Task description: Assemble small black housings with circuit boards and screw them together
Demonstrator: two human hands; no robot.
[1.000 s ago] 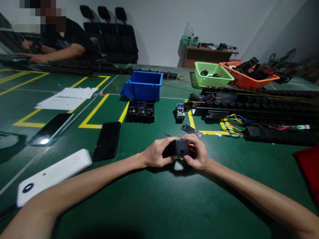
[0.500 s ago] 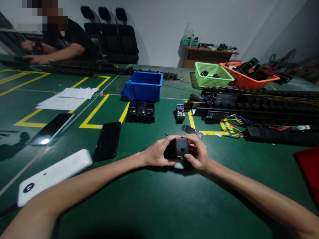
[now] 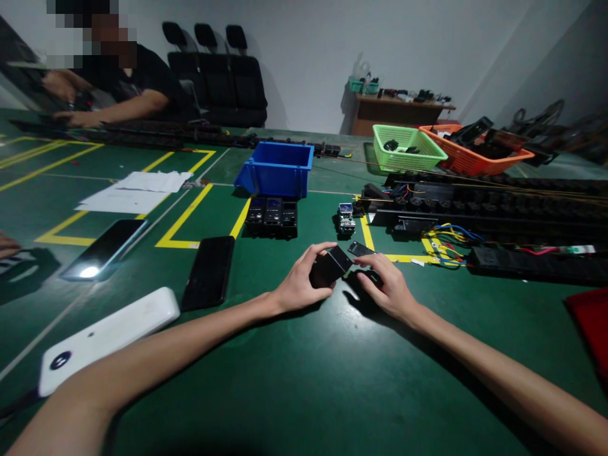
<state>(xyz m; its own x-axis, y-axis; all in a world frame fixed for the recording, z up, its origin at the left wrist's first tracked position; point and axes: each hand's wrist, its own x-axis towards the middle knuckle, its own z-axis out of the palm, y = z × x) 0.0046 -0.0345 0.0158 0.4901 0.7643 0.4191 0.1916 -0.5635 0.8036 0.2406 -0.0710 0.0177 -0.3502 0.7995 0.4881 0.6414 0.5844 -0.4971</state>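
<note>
A small black box-shaped housing [image 3: 332, 266] is tilted in my left hand [image 3: 300, 278], thumb below it and fingers over the top. My right hand [image 3: 388, 285] is just to the right of the housing, apart from it, with thumb and forefinger spread. A dark patch shows between those fingers; I cannot make out whether it is a part or shadow. Behind the right hand lies a flat black plate [image 3: 361, 248]. Farther back stands a small module [image 3: 346, 218] with a blue top and exposed electronics.
Ahead are black modules [image 3: 272, 218] in a row and a blue bin [image 3: 280, 171]. Left lie a black phone [image 3: 208, 272], a lit phone [image 3: 107, 248], a white device [image 3: 109, 339] and papers [image 3: 135, 193]. Right are wired black rails [image 3: 456, 206] and baskets [image 3: 408, 147]. A co-worker [image 3: 137, 88] sits across.
My right hand has let go of the black housing and moved slightly right. The left hand has tilted the housing. At the far left edge, another person's hand has come into view.
</note>
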